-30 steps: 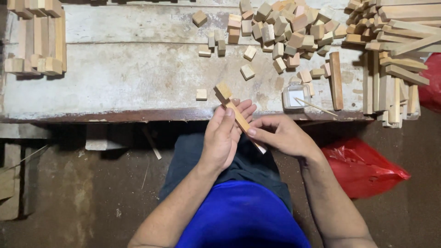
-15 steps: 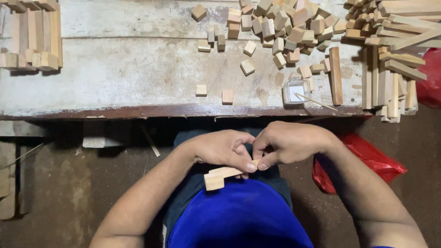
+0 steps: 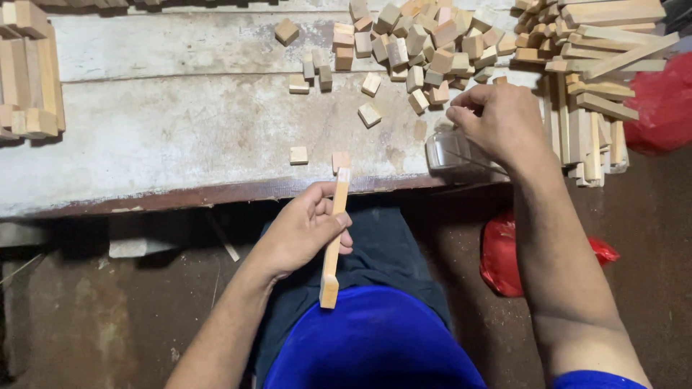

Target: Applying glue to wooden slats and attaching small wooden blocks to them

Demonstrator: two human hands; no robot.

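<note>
At the far left of my view I see a stack of long pale wooden slats (image 3: pixel 29 86) lying on the worn, whitewashed wooden bench (image 3: pixel 180 130). Moving right, a small pale wooden cube (image 3: pixel 298 155) sits alone near the bench's front edge. Just beside it, my left hand (image 3: pixel 303 230) is curled around a long narrow pale wooden stick (image 3: pixel 333 241), thumb and fingers clamped on its middle; the stick runs from the bench edge down over my lap, roughly upright in the view. Further right, a loose heap of small pale wooden blocks (image 3: pixel 425 43) covers the back of the bench. My right hand (image 3: pixel 497 119) reaches over a small clear plastic container (image 3: pixel 447 148) at the bench edge, fingers bent down; I cannot tell whether it grips anything. Beyond it lie stacked pale wooden strips (image 3: pixel 598 65), and a red plastic bag (image 3: pixel 667 101).
</note>
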